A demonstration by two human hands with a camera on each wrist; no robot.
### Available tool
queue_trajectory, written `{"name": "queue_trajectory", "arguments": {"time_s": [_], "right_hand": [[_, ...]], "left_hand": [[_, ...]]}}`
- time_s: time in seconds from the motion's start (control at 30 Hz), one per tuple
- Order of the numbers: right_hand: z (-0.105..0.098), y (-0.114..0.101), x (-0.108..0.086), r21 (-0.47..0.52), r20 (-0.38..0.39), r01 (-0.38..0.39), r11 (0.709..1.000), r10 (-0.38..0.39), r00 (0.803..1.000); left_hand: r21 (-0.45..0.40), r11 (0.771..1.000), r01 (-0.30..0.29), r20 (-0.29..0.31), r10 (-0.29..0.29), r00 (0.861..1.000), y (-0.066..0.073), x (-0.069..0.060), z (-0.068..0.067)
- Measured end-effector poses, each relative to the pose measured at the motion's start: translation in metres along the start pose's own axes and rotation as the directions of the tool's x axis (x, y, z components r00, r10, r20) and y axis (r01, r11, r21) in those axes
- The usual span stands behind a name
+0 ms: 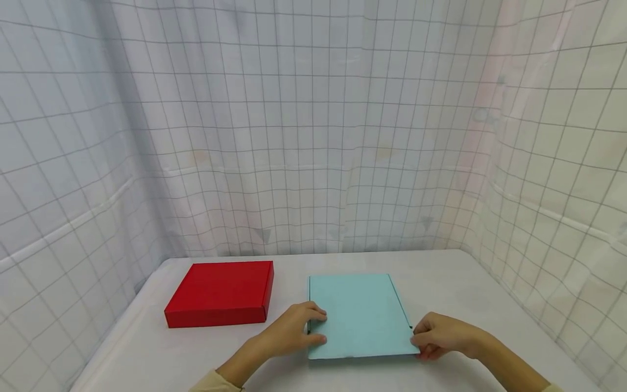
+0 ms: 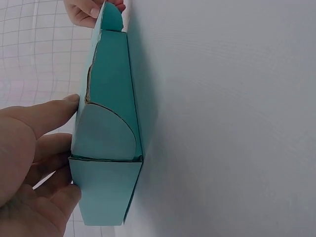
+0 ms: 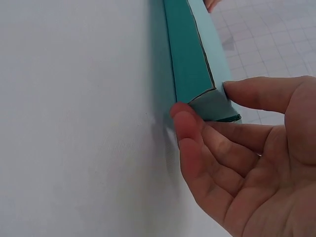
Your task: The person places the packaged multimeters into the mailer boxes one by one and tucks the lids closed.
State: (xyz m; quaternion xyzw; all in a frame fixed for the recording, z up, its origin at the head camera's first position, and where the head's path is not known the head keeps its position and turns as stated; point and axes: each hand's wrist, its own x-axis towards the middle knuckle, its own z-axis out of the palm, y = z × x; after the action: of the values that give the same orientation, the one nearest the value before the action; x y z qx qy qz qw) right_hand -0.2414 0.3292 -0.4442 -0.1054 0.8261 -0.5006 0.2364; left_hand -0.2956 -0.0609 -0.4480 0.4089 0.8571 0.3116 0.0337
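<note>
A flat light-blue cardboard box [image 1: 360,313] lies on the white table with its lid lowered over it. In the left wrist view the box's near side [image 2: 113,79] shows a darker teal front wall and rounded corner flaps, one at each end. My left hand [image 1: 293,329] rests at the left edge, thumb and fingertips touching the lid top and side. At the near right corner, my right hand [image 1: 443,335] pinches the lid corner, thumb on top and fingers curled against the corner flap [image 3: 212,106]. The inside of the box is hidden.
A closed red box [image 1: 222,291] of similar shape lies to the left of the blue one on the white table [image 1: 455,283]. White grid-patterned curtains [image 1: 313,136] enclose the table at the back and both sides.
</note>
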Motion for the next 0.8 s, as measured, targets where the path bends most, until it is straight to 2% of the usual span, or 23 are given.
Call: {"name": "queue_trajectory", "arguments": {"time_s": [0.23, 0.43, 0.53, 0.63, 0.73, 0.8], "right_hand": [[-0.0001, -0.0019, -0.0027, 0.048, -0.018, -0.038, 0.998, 0.039, 0.999], [-0.0014, -0.0014, -0.0009, 0.036, -0.009, 0.005, 0.999, -0.005, 1.000], [-0.0024, -0.0012, -0.0006, -0.046, -0.006, 0.031, 0.998, -0.031, 0.999], [-0.0048, -0.0011, -0.0010, -0.165, -0.020, 0.063, 0.984, -0.068, 0.998], [-0.0084, -0.0019, -0.0008, -0.293, -0.052, 0.100, 0.951, -0.120, 0.991], [-0.0098, -0.0034, 0.0000, -0.371, -0.067, 0.136, 0.919, -0.172, 0.983]], "left_hand": [[-0.006, 1.000, 0.004, -0.002, -0.004, 1.000, 0.0008, -0.0003, -0.0023], [-0.003, 1.000, -0.007, 0.001, 0.007, 1.000, 0.0020, 0.0002, -0.0038], [-0.002, 1.000, -0.006, -0.003, 0.006, 1.000, 0.0014, 0.0004, -0.0032], [-0.002, 1.000, -0.003, -0.004, 0.003, 1.000, 0.0010, 0.0002, -0.0022], [0.007, 1.000, 0.000, 0.005, 0.000, 1.000, 0.0000, -0.0002, -0.0012], [0.021, 1.000, -0.002, 0.016, 0.002, 1.000, -0.0013, -0.0009, -0.0009]]}}
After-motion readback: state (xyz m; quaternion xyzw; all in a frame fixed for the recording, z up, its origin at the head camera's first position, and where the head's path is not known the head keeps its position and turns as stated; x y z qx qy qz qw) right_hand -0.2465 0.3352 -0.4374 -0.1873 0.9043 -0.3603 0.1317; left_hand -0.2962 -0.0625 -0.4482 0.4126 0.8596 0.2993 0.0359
